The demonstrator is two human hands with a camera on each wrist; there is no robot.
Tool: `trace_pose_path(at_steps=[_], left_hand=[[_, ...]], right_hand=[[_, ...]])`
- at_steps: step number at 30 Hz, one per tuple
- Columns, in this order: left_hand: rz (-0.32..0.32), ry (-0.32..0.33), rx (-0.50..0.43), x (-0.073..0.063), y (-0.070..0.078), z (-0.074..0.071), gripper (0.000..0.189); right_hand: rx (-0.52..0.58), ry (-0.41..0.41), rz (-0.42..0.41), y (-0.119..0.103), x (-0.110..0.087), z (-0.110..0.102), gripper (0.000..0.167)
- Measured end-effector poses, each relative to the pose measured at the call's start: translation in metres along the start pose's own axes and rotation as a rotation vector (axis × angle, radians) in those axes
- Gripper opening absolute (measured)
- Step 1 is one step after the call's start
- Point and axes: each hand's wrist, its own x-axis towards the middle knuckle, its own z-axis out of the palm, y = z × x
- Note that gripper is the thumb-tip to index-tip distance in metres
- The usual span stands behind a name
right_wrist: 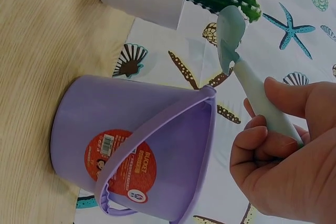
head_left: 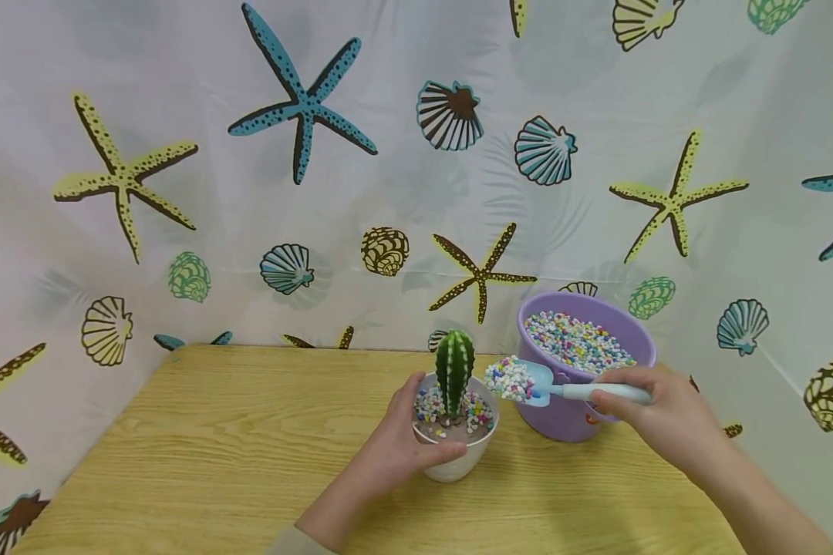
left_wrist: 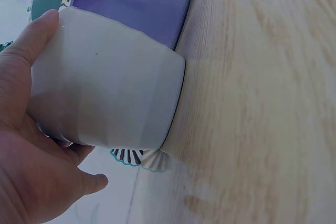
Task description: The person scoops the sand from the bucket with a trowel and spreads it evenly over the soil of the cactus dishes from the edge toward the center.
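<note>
A white pot holding a green cactus stands on the wooden table, with colourful pebbles over part of its grey soil. My left hand grips the pot's rim from the left; in the left wrist view its fingers lie around the pot's side. In my right hand is the white handle of a small light-blue shovel, heaped with pebbles just right of the pot's rim. The right wrist view shows the fingers curled round the handle.
Behind the shovel, at the right, stands a purple bucket filled with the same pebbles, its handle hanging down the front. A white curtain printed with starfish and shells rises behind and beside the wooden table.
</note>
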Motion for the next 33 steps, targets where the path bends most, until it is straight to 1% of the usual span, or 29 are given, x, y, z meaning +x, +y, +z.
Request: trace_pose_path(at_steps=[3,7,10,13,20,26,33], left_hand=[[0.004,0.002,-0.001,0.0,-0.001,0.001,0.131],[0.011,0.001,-0.007,0.0,-0.002,0.001,0.131],[0.011,0.0,-0.012,0.0,-0.003,0.002,0.131],[0.011,0.001,-0.017,0.0,-0.004,0.002,0.131],[0.006,0.001,-0.019,0.0,-0.004,0.002,0.13],[0.0,0.002,-0.012,0.0,-0.003,0.002,0.131],[-0.001,0.005,-0.006,0.0,0.0,0.001,0.131]], right_hand=[[0.026,-0.026,-0.018,-0.001,-0.001,0.004,0.025],[0.004,-0.014,-0.033,-0.003,-0.003,0.007,0.024],[-0.042,0.004,-0.028,-0.004,-0.005,0.01,0.025],[-0.059,0.014,-0.023,-0.004,-0.005,0.012,0.025],[-0.039,0.01,-0.011,-0.004,-0.005,0.018,0.025],[-0.051,-0.004,-0.011,-0.006,-0.004,0.023,0.024],[-0.093,0.008,-0.059,-0.008,-0.002,0.026,0.022]])
